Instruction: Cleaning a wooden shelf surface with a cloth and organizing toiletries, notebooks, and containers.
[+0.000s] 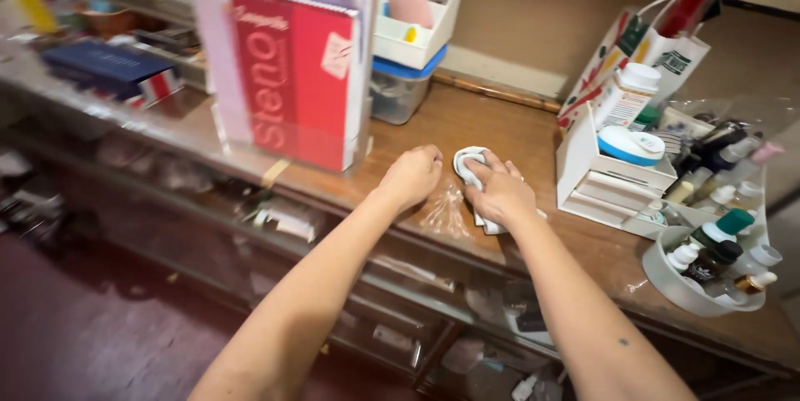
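Right hand (500, 192) clamped on a white cloth (469, 164) pressed to the wooden counter (517, 130), left hand (410, 174) curled shut just beside it, red spiral notebook (292, 76) upright at left, white organiser (612, 176) at right.

Red notebook (292, 76) upright at left; white labelled bottle (627, 94) right.
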